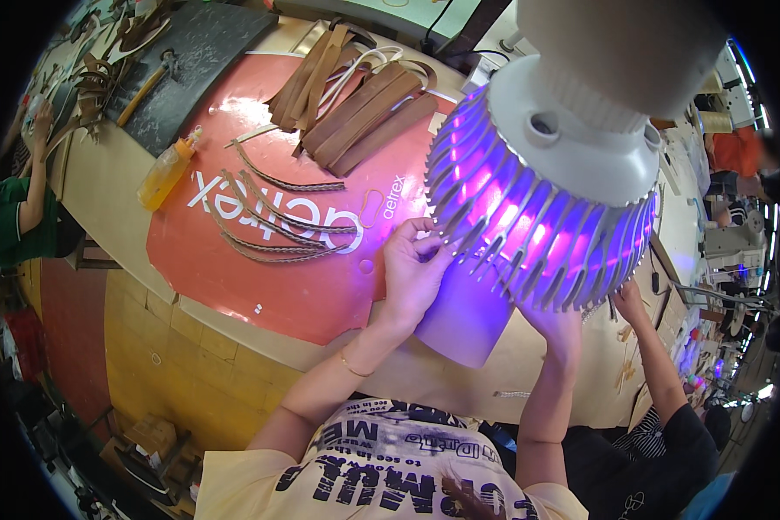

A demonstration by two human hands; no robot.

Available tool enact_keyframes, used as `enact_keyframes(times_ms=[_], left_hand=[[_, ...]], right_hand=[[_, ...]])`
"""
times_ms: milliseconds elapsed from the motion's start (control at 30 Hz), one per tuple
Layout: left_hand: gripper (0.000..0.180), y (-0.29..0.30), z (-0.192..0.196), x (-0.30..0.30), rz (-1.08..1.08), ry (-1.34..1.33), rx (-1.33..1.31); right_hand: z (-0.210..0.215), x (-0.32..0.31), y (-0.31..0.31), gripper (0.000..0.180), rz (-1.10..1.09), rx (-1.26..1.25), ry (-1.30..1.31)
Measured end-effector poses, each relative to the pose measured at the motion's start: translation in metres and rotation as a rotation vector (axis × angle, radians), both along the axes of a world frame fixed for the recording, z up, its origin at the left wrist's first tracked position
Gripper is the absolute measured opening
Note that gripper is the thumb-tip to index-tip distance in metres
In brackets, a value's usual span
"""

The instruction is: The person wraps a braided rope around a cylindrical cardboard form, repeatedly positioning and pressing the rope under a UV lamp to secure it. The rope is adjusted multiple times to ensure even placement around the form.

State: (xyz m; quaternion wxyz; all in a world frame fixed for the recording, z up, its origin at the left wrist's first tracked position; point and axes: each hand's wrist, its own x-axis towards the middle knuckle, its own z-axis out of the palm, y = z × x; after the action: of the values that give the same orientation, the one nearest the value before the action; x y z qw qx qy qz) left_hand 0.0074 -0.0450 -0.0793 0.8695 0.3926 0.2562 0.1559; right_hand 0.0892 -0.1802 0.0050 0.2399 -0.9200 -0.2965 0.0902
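Observation:
My left hand (412,276) is at the left edge of a large lamp (529,208) with silver fins and a purple glow. Its fingers are curled into a pinch, and what they hold is hidden by the lamp. My right hand (553,326) reaches under the lamp from below, so its fingers do not show. Between both hands lies a pale, smooth sheet-like piece (466,319) lit violet. Left of my left hand, several thin braided brown strips (290,227) are spread on a red sheet (295,299).
Bundles of brown strips (368,121) lie at the back. An orange-filled bottle (166,176) and a hammer (147,87) on a dark slab (195,65) are at the left. Other people's arms show at the right (654,347) and far left (35,186).

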Motion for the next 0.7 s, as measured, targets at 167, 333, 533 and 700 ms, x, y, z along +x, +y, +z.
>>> enact_keyframes(times_ms=[167,333,533,700], left_hand=[[0.029,-0.007,0.002,-0.005,0.083,0.041,0.259],[0.026,-0.010,0.004,-0.006,0.066,0.085,0.591],[0.031,-0.002,0.004,-0.009,-0.052,0.124,1.025],[0.040,-0.007,0.012,-0.017,-0.129,-0.087,1.119]], right_hand=[[-0.003,0.001,-0.002,0.040,0.013,0.003,-0.026],[-0.015,0.003,-0.010,0.042,0.049,-0.008,-0.110],[-0.024,0.002,-0.007,0.045,0.217,-0.115,-0.497],[-0.005,0.002,0.005,0.037,-0.087,0.244,0.186]])
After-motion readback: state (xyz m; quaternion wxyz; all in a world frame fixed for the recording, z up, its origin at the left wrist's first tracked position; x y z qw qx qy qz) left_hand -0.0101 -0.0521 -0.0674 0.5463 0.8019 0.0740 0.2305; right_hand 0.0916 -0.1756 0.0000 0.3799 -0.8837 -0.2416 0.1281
